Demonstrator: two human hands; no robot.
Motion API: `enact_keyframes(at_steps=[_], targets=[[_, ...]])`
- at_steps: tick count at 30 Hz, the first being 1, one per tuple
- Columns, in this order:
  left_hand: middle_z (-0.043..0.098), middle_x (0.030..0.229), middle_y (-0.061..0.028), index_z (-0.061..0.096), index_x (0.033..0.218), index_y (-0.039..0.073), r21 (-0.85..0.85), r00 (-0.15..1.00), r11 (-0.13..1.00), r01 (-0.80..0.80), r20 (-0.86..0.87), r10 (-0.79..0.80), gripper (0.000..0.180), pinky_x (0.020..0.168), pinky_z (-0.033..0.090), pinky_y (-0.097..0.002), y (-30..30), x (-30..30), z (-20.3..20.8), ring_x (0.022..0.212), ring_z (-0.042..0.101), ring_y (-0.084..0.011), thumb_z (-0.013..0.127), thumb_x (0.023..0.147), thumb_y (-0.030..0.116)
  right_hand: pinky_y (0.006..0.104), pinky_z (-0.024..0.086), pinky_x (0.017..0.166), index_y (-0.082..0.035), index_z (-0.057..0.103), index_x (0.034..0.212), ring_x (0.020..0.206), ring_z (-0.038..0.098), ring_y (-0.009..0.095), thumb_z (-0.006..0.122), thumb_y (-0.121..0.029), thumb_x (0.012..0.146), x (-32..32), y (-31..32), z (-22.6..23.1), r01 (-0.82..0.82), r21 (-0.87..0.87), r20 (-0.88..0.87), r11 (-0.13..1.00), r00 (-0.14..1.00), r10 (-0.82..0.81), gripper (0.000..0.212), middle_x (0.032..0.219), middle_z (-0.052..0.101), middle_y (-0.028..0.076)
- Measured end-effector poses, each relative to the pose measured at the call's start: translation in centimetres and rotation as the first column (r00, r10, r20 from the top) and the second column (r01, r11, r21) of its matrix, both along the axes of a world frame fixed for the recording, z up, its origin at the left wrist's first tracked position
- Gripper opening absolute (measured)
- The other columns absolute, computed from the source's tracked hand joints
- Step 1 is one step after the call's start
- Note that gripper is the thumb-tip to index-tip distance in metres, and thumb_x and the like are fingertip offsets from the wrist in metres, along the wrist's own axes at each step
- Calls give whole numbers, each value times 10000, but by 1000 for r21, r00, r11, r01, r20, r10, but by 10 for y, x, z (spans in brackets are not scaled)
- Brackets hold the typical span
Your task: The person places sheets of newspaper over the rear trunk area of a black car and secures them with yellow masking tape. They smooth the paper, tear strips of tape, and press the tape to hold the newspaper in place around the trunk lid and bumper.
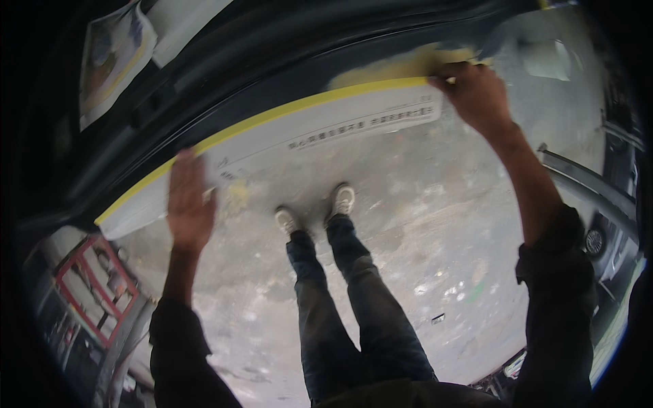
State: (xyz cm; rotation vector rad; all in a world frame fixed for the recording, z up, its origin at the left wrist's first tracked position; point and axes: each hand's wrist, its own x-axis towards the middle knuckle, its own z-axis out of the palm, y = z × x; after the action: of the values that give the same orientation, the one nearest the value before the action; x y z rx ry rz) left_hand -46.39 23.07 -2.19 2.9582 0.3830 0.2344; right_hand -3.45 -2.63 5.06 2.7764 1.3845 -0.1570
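Note:
A long sheet of white printed masking paper (272, 146) hangs along a dark car body panel (272, 85). Yellow masking tape (279, 111) runs along its upper edge. Near the sheet's left part, my left hand (190, 204) lies with fingers stretched out, its fingertips at the tape and slightly blurred. At the far right end, my right hand (476, 95) has thumb and fingers pinched on the tape's end by the paper corner. Just above that end, the panel shows a pale yellowish sanded patch (388, 66).
More paper sheets (117, 58) hang on the car at upper left. A red metal frame (96, 291) stands at lower left. Toward the right are a dark rail (588, 178) and a vehicle wheel (596, 241). My shoes (343, 198) stand on the stained concrete floor (435, 251).

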Motion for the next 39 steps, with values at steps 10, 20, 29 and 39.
enact_keyframes(at_steps=[10,20,29,39], targets=[[228,1679,-195,254,1606,18,118,898,903,-413,-110,425,659,1260,223,-459,70,-152,3,1547,235,-377,533,1013,86,423,602,752,-130,773,961,819,743,290,688,-343,946,-7,6,3,118,-60,-102,991,987,-123,229,871,766,86],[279,1646,-234,300,1580,-6,-60,812,819,-570,-191,551,665,1236,273,-432,106,-182,-8,1518,298,-379,601,1010,157,443,585,687,-103,726,948,753,724,335,659,-287,958,-65,-17,62,19,-125,-66,992,997,-27,196,855,739,131],[349,1608,-210,405,1509,23,-326,988,941,89,-88,-124,872,1219,278,-534,-80,-8,162,1483,336,-393,847,791,241,438,563,614,-84,697,970,725,747,299,625,-162,852,-218,-102,210,-284,-53,-133,957,952,275,159,820,740,118],[721,1149,-141,674,1245,52,-306,913,878,368,299,-278,424,936,533,-442,-160,-28,268,1065,681,-338,776,838,115,429,556,569,-40,694,924,675,728,314,638,-137,814,-300,-160,371,-295,-22,-150,955,946,288,157,702,703,142]])
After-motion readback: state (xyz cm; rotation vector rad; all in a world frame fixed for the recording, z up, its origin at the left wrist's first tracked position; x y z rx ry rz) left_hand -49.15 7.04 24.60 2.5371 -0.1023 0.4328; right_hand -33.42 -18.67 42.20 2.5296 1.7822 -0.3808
